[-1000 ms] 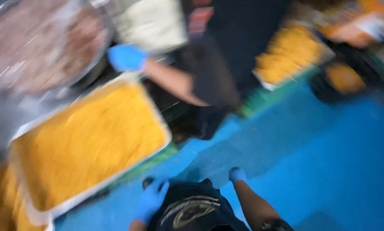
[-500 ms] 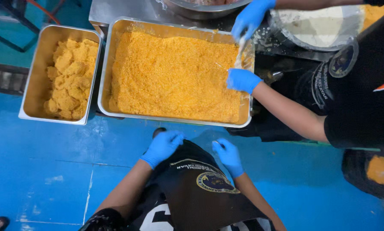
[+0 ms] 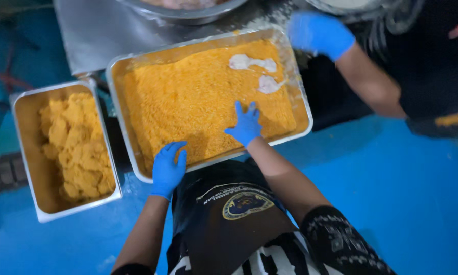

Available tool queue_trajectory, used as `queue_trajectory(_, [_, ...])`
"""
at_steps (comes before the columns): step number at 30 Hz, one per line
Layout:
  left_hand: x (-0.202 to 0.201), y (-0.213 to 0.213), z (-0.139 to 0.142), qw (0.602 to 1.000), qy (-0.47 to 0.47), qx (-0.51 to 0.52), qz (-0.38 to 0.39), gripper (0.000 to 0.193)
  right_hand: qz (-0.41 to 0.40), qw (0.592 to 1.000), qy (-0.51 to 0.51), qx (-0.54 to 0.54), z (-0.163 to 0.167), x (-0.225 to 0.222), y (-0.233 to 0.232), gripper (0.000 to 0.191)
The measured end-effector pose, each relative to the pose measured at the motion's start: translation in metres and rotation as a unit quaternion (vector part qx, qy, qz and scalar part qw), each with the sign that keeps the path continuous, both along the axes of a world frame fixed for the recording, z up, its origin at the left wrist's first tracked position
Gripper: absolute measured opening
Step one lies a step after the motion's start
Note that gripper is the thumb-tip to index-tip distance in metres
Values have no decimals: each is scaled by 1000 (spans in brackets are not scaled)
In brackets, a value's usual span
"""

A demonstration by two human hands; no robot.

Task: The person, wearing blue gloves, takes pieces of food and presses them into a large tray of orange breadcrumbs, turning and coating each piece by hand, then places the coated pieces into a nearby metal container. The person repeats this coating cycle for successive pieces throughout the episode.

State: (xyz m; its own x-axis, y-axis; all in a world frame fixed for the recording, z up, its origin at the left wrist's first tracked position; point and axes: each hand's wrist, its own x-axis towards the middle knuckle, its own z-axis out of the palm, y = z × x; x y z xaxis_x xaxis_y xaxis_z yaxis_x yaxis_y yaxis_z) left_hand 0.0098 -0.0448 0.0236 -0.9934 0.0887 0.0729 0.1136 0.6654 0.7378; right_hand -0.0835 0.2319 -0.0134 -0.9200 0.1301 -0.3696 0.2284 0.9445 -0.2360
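A large steel tray (image 3: 299, 89) full of orange breadcrumbs (image 3: 198, 97) lies in front of me. Two pale white pieces (image 3: 253, 69) rest on the crumbs near its far right corner. My left hand (image 3: 168, 168), in a blue glove, rests on the tray's near rim with fingers apart. My right hand (image 3: 246, 124), also gloved in blue, lies flat on the crumbs with fingers spread, holding nothing.
A smaller steel tray (image 3: 41, 214) at left holds orange breaded lumps (image 3: 78, 147). Another person's blue-gloved hand (image 3: 319, 33) hovers past the big tray's far right corner. A metal bowl (image 3: 183, 12) sits on the steel table behind. The floor (image 3: 402, 193) is blue.
My hands rose from my apron to the big tray: the left onto its rim, the right onto the crumbs. White pieces now lie on the crumbs. The other person's hands drew back right.
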Motion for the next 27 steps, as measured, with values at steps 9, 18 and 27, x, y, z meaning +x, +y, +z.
queue_trajectory(9, [-42,-21,-25,978,-68,-185,63,82,-25,998,48,35,3,26,-30,82])
queue_trajectory(18, [-34,-15,-42,992,-122,-1,-44,70,60,961,28,-267,-33,40,-87,58])
queue_trajectory(27, [-45,-22,-71,981,-133,-138,36,67,-61,904,-79,-416,-57,24,-124,59])
